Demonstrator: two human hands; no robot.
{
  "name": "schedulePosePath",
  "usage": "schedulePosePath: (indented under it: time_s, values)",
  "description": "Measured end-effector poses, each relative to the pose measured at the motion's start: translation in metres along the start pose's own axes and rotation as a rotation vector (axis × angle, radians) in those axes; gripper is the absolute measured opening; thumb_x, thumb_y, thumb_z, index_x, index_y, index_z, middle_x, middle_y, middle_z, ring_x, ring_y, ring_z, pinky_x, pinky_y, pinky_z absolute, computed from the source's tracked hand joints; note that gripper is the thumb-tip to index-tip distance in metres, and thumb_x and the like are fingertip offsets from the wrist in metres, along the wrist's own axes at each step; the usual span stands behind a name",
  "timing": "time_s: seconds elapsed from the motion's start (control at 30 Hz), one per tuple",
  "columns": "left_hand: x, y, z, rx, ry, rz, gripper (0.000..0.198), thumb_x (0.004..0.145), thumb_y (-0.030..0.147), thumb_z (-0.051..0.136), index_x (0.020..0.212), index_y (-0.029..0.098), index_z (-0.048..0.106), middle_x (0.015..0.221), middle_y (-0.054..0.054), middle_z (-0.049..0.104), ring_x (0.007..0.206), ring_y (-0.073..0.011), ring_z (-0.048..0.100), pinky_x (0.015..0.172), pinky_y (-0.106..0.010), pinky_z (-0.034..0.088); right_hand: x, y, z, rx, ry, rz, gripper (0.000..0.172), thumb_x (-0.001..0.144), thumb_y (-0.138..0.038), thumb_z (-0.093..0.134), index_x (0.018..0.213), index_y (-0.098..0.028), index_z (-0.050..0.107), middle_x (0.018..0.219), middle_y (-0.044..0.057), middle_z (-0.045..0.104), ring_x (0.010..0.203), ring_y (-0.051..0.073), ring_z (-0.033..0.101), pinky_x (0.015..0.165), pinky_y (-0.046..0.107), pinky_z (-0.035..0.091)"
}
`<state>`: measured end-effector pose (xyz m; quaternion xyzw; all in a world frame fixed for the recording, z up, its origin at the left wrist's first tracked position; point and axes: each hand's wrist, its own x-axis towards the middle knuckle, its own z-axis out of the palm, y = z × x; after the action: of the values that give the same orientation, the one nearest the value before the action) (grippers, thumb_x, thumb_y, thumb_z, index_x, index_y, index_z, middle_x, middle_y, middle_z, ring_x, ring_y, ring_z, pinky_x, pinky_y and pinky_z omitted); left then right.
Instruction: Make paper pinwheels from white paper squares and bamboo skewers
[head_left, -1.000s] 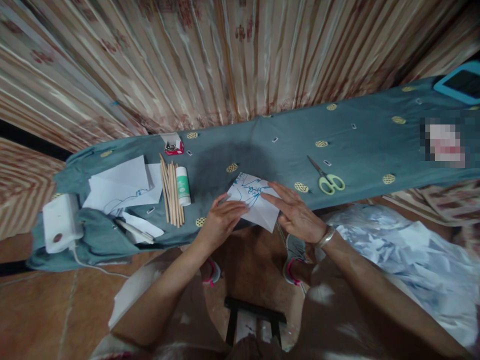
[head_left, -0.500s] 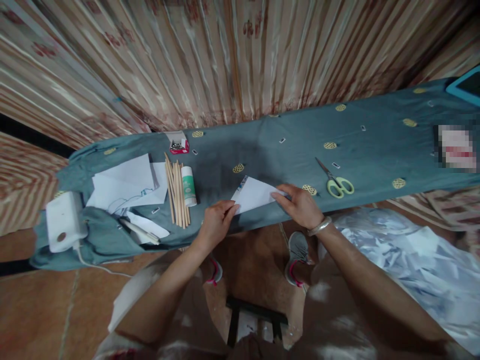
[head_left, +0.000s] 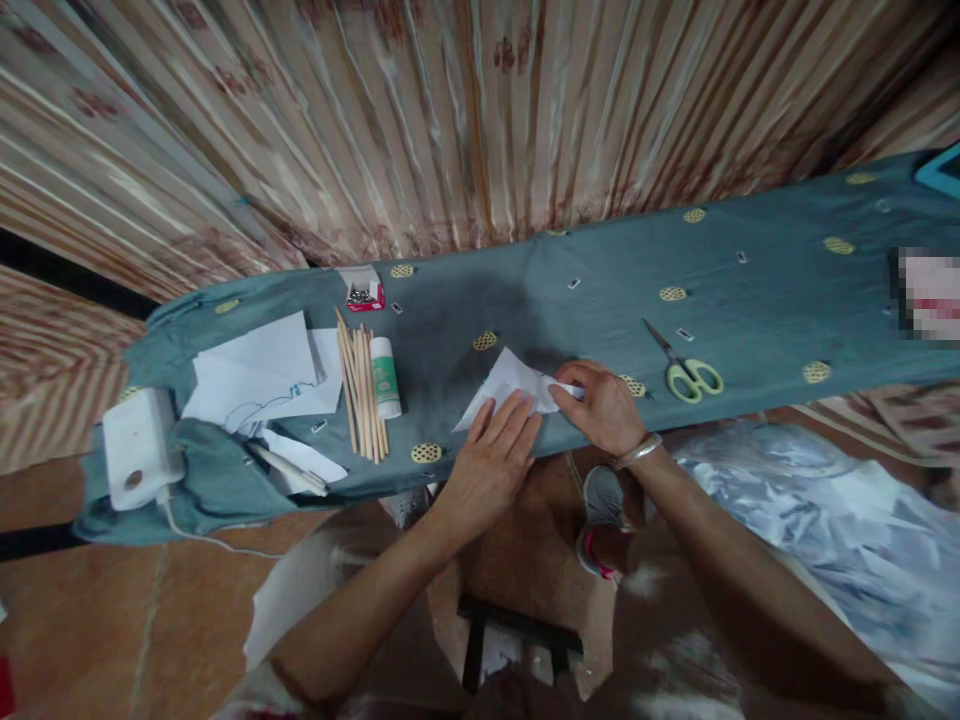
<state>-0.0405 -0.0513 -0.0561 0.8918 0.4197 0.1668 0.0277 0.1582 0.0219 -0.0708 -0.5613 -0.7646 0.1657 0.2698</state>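
Note:
A folded white paper [head_left: 510,383] lies on the teal cloth-covered table [head_left: 585,300] near its front edge. My left hand [head_left: 491,462] lies flat on the paper's lower part with its fingers stretched out. My right hand [head_left: 600,405] is closed in a pinch on the paper's right corner. A silver bangle sits on my right wrist.
Yellow-handled scissors [head_left: 686,370] lie to the right. Left of the paper are a glue stick [head_left: 385,376], a bundle of wooden sticks [head_left: 361,384], loose white sheets [head_left: 262,375], a small red box of clips [head_left: 364,293] and a white device [head_left: 139,447]. A pile of paper scraps [head_left: 825,520] lies on the floor.
The sheet with blue drawing was folded over, so its blank side shows. My left hand moved from the paper's left corner onto its lower part, now flat.

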Motion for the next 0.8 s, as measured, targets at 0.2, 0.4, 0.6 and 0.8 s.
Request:
schedulePosePath:
  time_s: [0.2,0.4,0.6,0.8]
  values:
    - [0.002,-0.006,0.011,0.028,-0.124,-0.08,0.058,0.092,0.036,0.047,0.142,0.011,0.035,0.152,-0.016,0.034,0.144,-0.0333,0.02,0.115,-0.055,0.022,0.002,0.003,-0.001,-0.006,-0.001,-0.007,0.022,0.087,-0.036,0.052,0.076,-0.02,0.062,0.082,0.009,0.068,0.082,0.025,0.063,0.077,0.036,0.047]
    - [0.0,-0.005,0.012,0.034,-0.157,-0.104,0.062,0.091,0.04,0.047,0.144,0.012,0.032,0.154,-0.015,0.032,0.144,-0.036,0.018,0.114,-0.058,0.02,0.004,0.004,-0.001,-0.024,-0.009,-0.001,0.02,0.085,-0.036,0.054,0.076,-0.02,0.062,0.081,0.008,0.067,0.081,0.025,0.062,0.075,0.034,0.047]
    - [0.0,-0.003,0.013,0.04,-0.194,-0.118,0.064,0.091,0.042,0.047,0.145,0.012,0.03,0.155,-0.014,0.03,0.144,-0.0377,0.017,0.114,-0.059,0.019,0.003,0.003,-0.001,-0.035,-0.014,-0.003,0.02,0.086,-0.036,0.053,0.076,-0.02,0.061,0.08,0.007,0.066,0.081,0.024,0.062,0.075,0.034,0.046]
    - [0.0,-0.004,0.014,0.044,-0.194,-0.121,0.064,0.092,0.042,0.045,0.146,0.011,0.029,0.155,-0.013,0.029,0.144,-0.0375,0.016,0.115,-0.059,0.017,0.004,0.003,0.0,-0.051,-0.009,0.014,0.022,0.088,-0.036,0.052,0.075,-0.02,0.061,0.081,0.008,0.067,0.082,0.025,0.062,0.074,0.034,0.046]
